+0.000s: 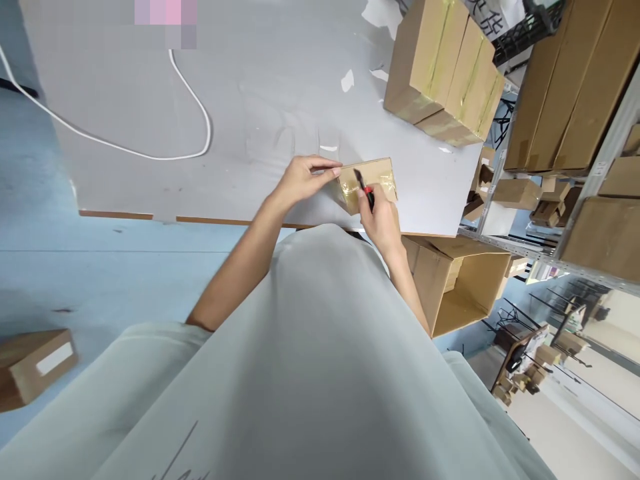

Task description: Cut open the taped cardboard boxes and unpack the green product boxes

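A small cardboard box (367, 172) with shiny clear tape on it rests near the front edge of the grey table (240, 180). My left hand (307, 179) is at the box's left edge, thumb and fingers closed on its corner. In my right hand (381, 217) is a utility knife (367, 192) with a red and black body, the fingers wrapped round it. The knife's dark tip lies over the taped face of the box; whether it touches the tape I cannot tell.
Taped cardboard boxes (445, 73) stand at the table's back right, with paper scraps (347, 81) nearby. A white cable (150, 157) curves across the left side. Below the table's right end is an open carton (463, 287). Shelves of cartons (560, 100) stand beyond.
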Motion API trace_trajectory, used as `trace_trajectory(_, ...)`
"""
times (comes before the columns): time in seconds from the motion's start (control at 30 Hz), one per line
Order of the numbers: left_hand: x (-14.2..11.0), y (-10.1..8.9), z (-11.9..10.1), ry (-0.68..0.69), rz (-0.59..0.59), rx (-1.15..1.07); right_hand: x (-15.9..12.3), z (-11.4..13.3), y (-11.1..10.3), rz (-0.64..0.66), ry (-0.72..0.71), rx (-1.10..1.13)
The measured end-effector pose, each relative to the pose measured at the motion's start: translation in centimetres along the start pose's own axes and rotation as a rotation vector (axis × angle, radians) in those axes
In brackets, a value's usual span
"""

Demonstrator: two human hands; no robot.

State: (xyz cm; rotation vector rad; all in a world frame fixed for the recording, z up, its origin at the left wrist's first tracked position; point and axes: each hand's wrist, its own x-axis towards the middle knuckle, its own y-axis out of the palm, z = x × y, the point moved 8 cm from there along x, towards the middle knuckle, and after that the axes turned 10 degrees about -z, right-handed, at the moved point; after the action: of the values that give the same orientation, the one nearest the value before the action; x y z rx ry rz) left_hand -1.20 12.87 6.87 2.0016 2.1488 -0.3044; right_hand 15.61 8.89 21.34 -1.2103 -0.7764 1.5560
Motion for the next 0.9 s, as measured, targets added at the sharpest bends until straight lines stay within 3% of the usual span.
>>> trace_trajectory(0.2, 0.2, -0.1, 0.0, 0.007, -0.011, 0.033, 0.0, 0.5, 2.2, 0.158, -0.113, -0.266)
trace_trajectory(0.6, 0.0, 0.3, 0.5, 0.031, -0.023, 0.018, -0.1, 1.2, 3.5, 0.207, -0.024, -0.391)
trace_trajectory(0.9, -0.3, 0.6, 0.3, 0.028, -0.025, 0.031, -0.4, 1.9, 2.7, 0.195, 0.013, -0.332)
